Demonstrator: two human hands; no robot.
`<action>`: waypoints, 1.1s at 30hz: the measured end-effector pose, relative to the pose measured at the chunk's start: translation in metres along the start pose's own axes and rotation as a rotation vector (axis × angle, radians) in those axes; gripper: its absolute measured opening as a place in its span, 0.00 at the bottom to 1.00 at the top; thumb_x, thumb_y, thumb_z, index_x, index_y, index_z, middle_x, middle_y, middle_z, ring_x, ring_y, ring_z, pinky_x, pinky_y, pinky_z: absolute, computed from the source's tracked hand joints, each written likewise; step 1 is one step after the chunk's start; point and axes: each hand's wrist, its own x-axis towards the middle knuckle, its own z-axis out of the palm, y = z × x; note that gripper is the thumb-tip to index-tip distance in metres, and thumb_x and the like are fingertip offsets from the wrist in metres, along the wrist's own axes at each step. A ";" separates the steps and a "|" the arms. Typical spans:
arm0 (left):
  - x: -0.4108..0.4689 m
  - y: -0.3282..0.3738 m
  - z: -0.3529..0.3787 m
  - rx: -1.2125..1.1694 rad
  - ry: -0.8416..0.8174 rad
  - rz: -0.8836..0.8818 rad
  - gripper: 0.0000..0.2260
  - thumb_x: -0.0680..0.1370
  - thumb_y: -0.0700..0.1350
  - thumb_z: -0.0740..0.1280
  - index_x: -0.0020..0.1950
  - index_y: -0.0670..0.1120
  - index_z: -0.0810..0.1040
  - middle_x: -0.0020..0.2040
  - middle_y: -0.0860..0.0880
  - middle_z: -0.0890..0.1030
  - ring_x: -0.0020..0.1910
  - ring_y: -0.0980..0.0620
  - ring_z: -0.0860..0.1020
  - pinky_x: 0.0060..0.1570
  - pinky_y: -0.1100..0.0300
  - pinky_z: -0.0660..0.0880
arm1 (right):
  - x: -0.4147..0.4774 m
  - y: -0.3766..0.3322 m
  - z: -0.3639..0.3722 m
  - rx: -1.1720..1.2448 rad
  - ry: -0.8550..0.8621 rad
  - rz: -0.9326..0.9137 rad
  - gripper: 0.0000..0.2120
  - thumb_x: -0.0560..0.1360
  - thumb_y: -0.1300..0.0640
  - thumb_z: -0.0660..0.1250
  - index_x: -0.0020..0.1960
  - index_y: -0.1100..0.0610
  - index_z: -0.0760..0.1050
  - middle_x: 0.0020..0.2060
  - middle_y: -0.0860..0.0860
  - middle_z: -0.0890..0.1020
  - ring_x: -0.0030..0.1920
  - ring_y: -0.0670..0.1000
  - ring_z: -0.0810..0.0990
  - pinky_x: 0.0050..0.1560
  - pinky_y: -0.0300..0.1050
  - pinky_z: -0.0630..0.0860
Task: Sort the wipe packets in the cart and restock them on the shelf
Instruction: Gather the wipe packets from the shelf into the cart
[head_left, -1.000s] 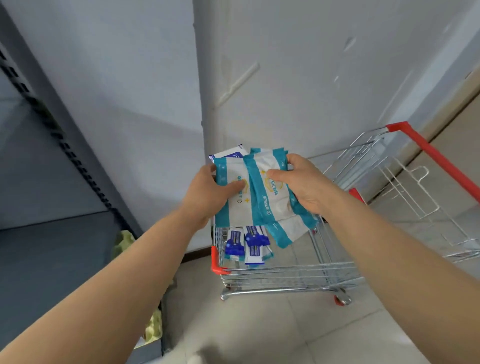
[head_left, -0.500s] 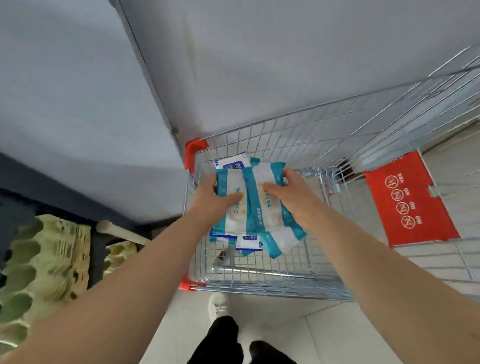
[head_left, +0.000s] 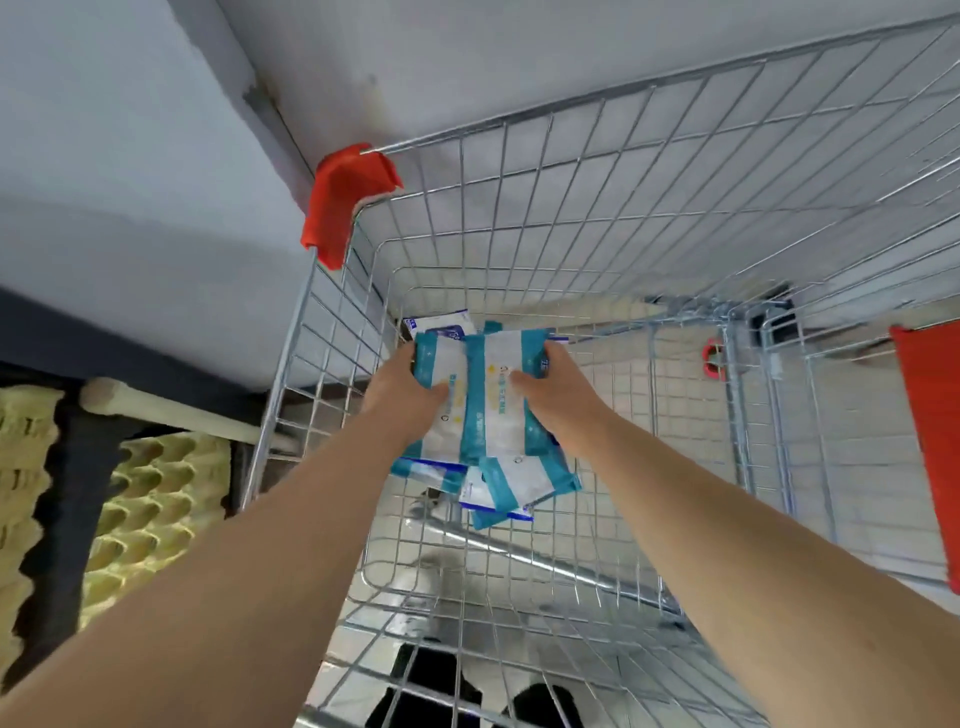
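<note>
Gripping the packets (head_left: 493, 431) from both sides, left hand (head_left: 410, 387) and right hand (head_left: 553, 389), we are sorting inside the cart (head_left: 519, 208); other packets (head_left: 514, 488) are lying just beneath; restocking is apparently waiting.

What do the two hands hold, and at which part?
Both hold a stack of wipe packets: left hand at its left edge, right hand at its right edge.

Retail setting, a shop or its stockroom. A wire shopping cart (head_left: 675, 218) with a red plastic corner guard (head_left: 348, 202) stands on a pale tiled floor (head_left: 675, 415) beside a plain grey wall (head_left: 130, 156). Sealed, printed wipe packets (head_left: 498, 395) are within its basket. Stacked pulp egg trays (head_left: 150, 509) lie at left.
</note>
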 end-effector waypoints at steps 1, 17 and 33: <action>0.003 -0.005 0.001 0.030 0.006 -0.003 0.19 0.75 0.40 0.69 0.64 0.50 0.72 0.51 0.48 0.81 0.48 0.47 0.81 0.51 0.50 0.79 | 0.005 0.004 0.000 -0.048 0.000 -0.019 0.13 0.77 0.63 0.62 0.59 0.51 0.68 0.53 0.53 0.81 0.51 0.55 0.82 0.53 0.57 0.80; -0.119 0.104 -0.073 0.877 0.231 0.294 0.12 0.81 0.49 0.58 0.62 0.50 0.73 0.57 0.49 0.77 0.53 0.48 0.76 0.47 0.55 0.73 | -0.103 -0.117 -0.033 -1.047 0.098 -0.697 0.15 0.78 0.54 0.62 0.62 0.58 0.75 0.58 0.52 0.79 0.57 0.54 0.77 0.59 0.49 0.73; -0.432 0.176 -0.326 0.685 0.928 0.405 0.16 0.81 0.55 0.57 0.64 0.51 0.75 0.56 0.53 0.79 0.55 0.49 0.76 0.51 0.56 0.70 | -0.415 -0.369 0.042 -1.076 0.041 -1.379 0.18 0.79 0.50 0.60 0.65 0.56 0.74 0.60 0.52 0.79 0.62 0.58 0.74 0.61 0.50 0.71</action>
